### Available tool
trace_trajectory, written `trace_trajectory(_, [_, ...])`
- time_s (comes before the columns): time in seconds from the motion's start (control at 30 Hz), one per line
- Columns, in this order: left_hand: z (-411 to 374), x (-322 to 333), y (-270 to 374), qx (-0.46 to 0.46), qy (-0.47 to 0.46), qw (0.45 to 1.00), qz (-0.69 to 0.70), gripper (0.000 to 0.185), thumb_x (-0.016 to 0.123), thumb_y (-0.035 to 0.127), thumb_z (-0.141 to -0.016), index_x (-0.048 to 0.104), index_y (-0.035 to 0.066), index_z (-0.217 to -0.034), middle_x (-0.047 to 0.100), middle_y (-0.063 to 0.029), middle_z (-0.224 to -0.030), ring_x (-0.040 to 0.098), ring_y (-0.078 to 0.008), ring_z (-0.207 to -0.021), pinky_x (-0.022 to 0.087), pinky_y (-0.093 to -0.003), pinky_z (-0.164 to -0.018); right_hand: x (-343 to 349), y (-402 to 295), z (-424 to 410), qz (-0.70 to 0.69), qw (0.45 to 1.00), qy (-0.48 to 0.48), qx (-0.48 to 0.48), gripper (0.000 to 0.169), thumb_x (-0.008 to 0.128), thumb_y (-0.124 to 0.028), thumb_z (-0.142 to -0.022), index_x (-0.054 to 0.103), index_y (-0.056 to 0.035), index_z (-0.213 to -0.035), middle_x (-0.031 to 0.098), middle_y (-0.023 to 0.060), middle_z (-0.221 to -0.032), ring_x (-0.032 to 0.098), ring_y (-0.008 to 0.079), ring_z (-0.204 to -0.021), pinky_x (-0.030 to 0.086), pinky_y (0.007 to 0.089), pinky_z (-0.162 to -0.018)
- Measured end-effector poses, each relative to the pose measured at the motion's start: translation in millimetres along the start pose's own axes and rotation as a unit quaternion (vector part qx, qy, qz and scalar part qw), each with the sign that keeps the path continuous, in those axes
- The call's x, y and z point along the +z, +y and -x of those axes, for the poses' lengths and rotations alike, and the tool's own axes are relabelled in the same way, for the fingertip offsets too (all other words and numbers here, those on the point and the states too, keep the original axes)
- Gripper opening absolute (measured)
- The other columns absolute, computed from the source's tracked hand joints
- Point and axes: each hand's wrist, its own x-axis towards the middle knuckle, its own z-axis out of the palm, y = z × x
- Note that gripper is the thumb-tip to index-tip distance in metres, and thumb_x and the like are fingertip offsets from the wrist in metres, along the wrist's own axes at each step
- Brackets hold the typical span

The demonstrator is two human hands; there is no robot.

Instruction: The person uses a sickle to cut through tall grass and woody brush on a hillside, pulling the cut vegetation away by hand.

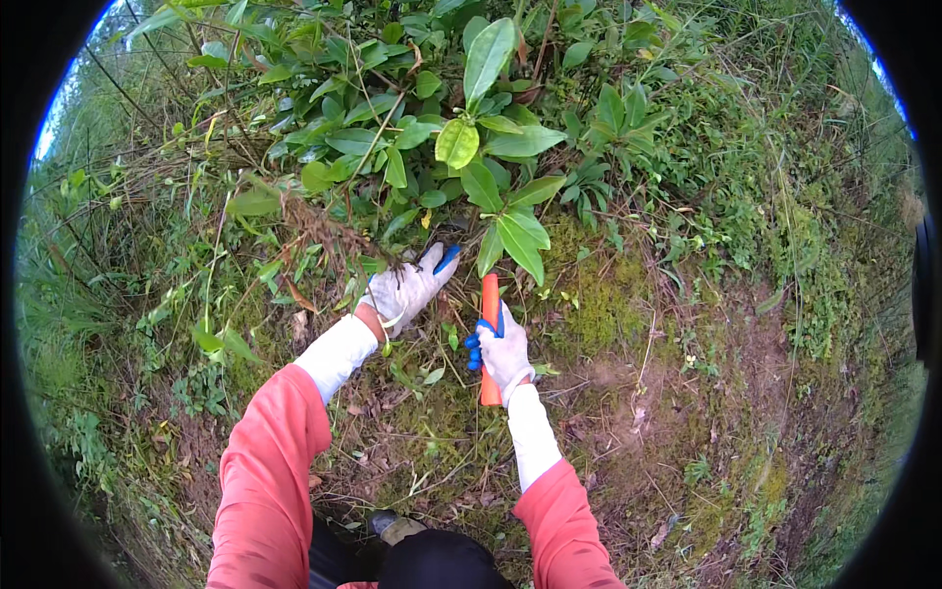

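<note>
My right hand, in a white and blue work glove, is closed around an orange handle near the middle of the view. The handle's upper end reaches the leaves of a broad-leaved shrub; any blade or head beyond it is hidden. To the left, my left hand, gloved the same way, lies low at the base of the shrub among thin stems and dry plant matter. Its fingers point up and right, with the thumb side partly hidden. Whether it grips a stem I cannot tell. Brown dried roots or stalks hang just above its wrist.
Dense green leaves and thin bare twigs rise in front of me. Moss and bare reddish soil with dry litter lie to the right. Tall grass stands at the far left. A shoe shows at the bottom.
</note>
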Motion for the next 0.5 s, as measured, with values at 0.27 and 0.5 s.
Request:
trace_trajectory(0.27, [56, 49, 27, -0.016, -0.174, 0.974, 0.147, 0.022, 0.044, 0.014, -0.087, 0.054, 0.011, -0.106, 0.061, -0.0141, -0.076, 0.062, -0.0321, -0.063, 0.049, -0.0419, -0.052, -15, 97, 152, -0.028, 0.997, 0.041, 0.060, 0.062, 0.050, 0.001, -0.086, 0.029, -0.0182, -0.142, 0.058, 0.0056, -0.075, 0.057, 0.0118, -0.056, 0.049, 0.0286, -0.046])
trace_trajectory(0.5, [123, 8, 32, -0.107, -0.070, 0.986, 0.106, 0.058, 0.049, 0.005, -0.077, 0.042, 0.019, -0.133, 0.054, -0.0172, -0.120, 0.058, -0.0247, -0.049, 0.046, -0.0359, -0.043, 6, 27, 100, -0.162, 0.973, 0.130, -0.095, 0.043, 0.046, -0.007, -0.090, 0.036, -0.0066, -0.132, 0.059, 0.0085, -0.076, 0.052, 0.0118, -0.050, 0.048, 0.0264, -0.045])
